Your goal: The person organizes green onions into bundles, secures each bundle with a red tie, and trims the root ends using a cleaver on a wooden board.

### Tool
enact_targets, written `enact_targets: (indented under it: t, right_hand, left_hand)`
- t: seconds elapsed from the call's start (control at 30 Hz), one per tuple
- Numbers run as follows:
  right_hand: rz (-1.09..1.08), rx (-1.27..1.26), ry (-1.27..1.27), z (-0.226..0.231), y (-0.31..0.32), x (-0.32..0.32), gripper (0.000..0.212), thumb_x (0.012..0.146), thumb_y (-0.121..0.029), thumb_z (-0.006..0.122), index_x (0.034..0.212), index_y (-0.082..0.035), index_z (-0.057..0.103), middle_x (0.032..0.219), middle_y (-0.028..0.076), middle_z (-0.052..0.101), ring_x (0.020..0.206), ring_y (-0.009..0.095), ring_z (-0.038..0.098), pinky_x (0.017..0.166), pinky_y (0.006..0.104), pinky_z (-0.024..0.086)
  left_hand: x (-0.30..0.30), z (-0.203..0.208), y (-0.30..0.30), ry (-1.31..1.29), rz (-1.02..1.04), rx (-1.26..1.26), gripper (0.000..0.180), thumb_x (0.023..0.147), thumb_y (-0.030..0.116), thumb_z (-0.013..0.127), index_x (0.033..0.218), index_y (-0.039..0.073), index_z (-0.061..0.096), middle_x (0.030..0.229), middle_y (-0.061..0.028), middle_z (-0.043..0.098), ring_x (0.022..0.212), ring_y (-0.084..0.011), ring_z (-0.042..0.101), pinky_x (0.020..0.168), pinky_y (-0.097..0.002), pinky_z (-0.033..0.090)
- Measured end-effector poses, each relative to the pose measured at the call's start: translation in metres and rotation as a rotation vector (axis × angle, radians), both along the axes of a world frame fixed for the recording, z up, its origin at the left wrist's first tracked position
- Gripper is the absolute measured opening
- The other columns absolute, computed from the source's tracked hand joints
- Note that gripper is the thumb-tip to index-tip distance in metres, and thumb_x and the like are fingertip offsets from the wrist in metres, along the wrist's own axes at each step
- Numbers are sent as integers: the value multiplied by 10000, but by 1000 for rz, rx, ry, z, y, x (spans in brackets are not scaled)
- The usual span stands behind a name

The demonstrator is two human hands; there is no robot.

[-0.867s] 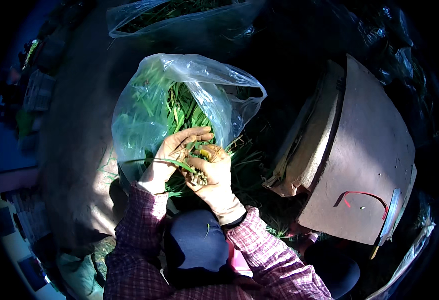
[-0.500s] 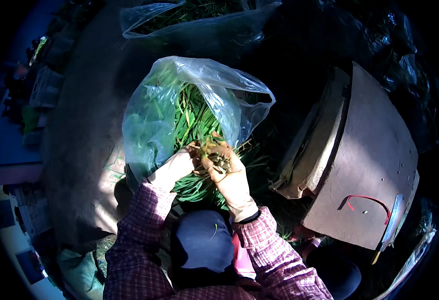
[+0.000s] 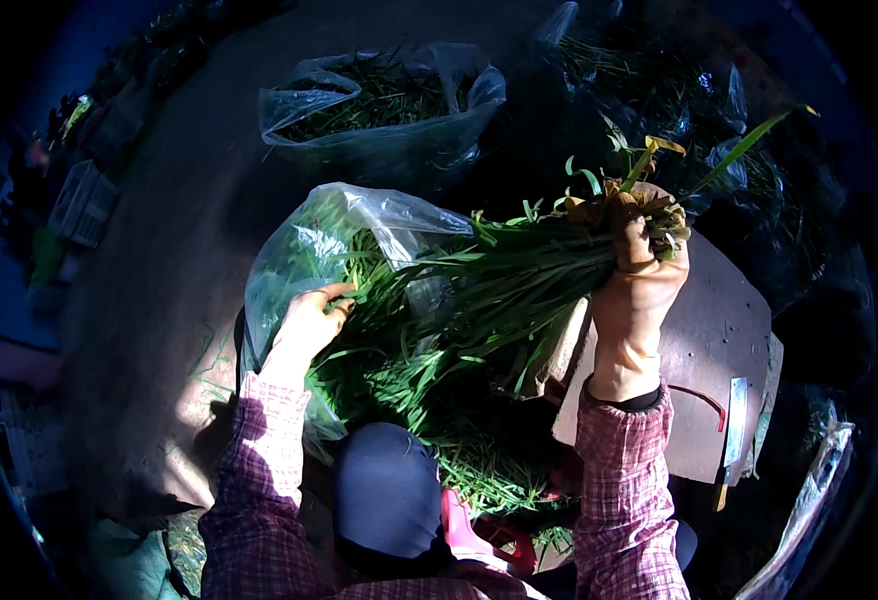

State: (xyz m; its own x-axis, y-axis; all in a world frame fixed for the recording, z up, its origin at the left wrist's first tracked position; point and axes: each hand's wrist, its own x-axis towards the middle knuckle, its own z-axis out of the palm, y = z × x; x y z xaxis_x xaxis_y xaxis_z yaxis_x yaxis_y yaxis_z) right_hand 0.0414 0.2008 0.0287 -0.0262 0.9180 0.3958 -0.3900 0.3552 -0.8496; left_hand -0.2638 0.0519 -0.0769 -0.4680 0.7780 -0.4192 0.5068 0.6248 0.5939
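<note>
My right hand [image 3: 641,268] is raised at the right, wrapped round the stem ends of a bunch of long-leaved greens [image 3: 519,265]. The leaves trail left and down from the fist, and a few yellowed blades stick out above it. At the left, my left hand [image 3: 309,318] rests beside the mouth of a clear plastic bag [image 3: 304,250], its fingers apart and touching leaf tips. More greens [image 3: 399,385] hang below, in front of the bag; I cannot tell which belong to the held bunch.
Brown boards [image 3: 724,330] lie at the right, with a wooden-handled knife [image 3: 734,430] and a red strip [image 3: 704,398] on top. Behind stands another clear bag of greens [image 3: 384,105]. Cut leaves [image 3: 499,485] lie near my knee [image 3: 389,490], beside a pink plastic thing [image 3: 464,530].
Both hands were together at the bag's mouth. My right hand has swung up and right with the bunch, while my left hand has separated and moved slightly left.
</note>
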Motion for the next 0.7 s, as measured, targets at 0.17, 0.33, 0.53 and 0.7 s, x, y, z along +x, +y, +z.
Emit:
enact_targets:
  t: [0.17,0.33,0.53,0.7]
  right_hand:
    - [177,-122,191,53,-36,30,166,973,-77,636,1103,15,589,932,147,690,827,255,709,772,397,603]
    - [172,-287,305,84,-106,69,234,933,-98,703,1097,20,586,923,122,683,767,203,693,695,340,601]
    - [-194,-452,555,9,-180,165,162,962,-105,649,1035,31,597,787,126,634,714,287,685,721,442,621]
    - [-136,-830,790,-91,-249,194,236,971,-193,673,1078,-1,587,934,127,672,839,295,701,783,462,603]
  left_hand:
    - [53,142,31,-560,-263,994,894,830,402,821,1519,18,401,1525,-202,455,1415,-292,437,1141,-357,350]
    - [172,151,72,-1224,-842,316,1297,660,733,743,1620,138,105,1613,-212,237,1457,-289,331,1202,-421,239]
    - [254,103,-71,-1615,-761,-519,977,812,495,744,1572,123,254,1425,-154,459,1235,-233,518,1042,-385,423]
    - [289,96,-152,-1312,-288,-743,492,946,75,669,1409,73,501,1092,-56,657,945,-173,672,794,-323,583]
